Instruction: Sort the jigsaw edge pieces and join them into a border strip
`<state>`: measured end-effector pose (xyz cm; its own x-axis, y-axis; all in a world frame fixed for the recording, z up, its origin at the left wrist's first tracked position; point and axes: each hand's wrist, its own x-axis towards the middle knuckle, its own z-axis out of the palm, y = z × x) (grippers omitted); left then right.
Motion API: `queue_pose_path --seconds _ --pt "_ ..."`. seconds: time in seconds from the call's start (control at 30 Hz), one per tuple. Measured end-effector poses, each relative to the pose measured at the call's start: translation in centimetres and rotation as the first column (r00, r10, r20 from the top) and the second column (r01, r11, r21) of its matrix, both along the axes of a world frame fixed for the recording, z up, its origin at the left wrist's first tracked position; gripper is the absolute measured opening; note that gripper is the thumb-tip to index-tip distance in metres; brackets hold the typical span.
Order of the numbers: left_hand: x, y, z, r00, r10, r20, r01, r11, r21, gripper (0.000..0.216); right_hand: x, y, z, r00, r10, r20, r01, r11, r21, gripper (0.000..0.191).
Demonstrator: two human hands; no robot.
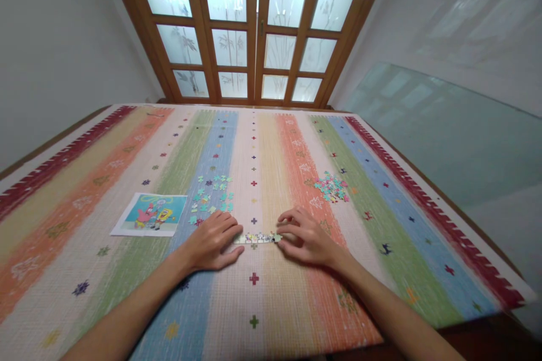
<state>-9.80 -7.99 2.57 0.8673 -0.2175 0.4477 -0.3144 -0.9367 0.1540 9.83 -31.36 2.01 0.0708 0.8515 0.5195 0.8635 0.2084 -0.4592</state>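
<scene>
A narrow row of joined jigsaw puzzle pieces (256, 238) lies flat on the striped tablecloth between my hands. My left hand (215, 240) rests at its left end, thumb and forefinger closed about that end and partly covering it. At the right end, my right hand (305, 237) has its thumb and fingers bent around a single puzzle piece (278, 238), which touches or nearly touches the row. Beyond my left hand, loose puzzle pieces (223, 186) are spread out in turquoise and pale tones. A tighter pile of puzzle pieces (332, 187) sits past my right hand.
To the left lies a printed cartoon picture (153, 215) with a pink and a yellow figure. The striped tablecloth (279, 304) covers the wide table. Wooden doors with frosted panes (231, 48) stand behind it, and a glass sheet (444, 141) leans on the right wall.
</scene>
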Motion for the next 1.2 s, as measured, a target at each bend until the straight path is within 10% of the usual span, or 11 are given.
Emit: queue_pose_path --seconds 1.2 --pt "0.14 -0.18 -0.6 0.999 -0.03 0.037 0.031 0.999 -0.027 0.014 -0.31 -0.1 -0.38 0.997 0.08 0.013 -0.077 0.985 -0.156 0.013"
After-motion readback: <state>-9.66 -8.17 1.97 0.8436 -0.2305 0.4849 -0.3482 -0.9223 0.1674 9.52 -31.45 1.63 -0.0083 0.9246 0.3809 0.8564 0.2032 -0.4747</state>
